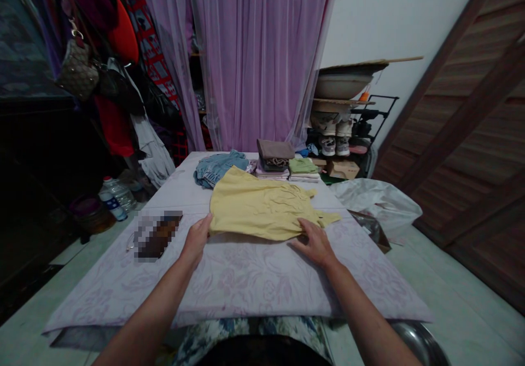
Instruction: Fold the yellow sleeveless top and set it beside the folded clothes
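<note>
A yellow sleeveless top [258, 204] lies spread sideways on the cloth-covered table [246, 284], its hem to the left and its straps to the right. My left hand [197, 237] is closed on the near corner of the hem, thumb on top. At the near side edge, close to the straps, my right hand [315, 243] has its fingers curled over the fabric with the thumb lower down. That near edge looks slightly raised off the cloth. Behind the top sits a crumpled blue denim garment [219, 166].
Folded clothes [274, 161] are stacked at the table's far side, beside a green-topped pile [303, 169]. A blurred-out dark object [158, 237] lies on the left. Plastic bottles [118, 193] stand on the floor at left; a white plastic bag [377, 204] is at right.
</note>
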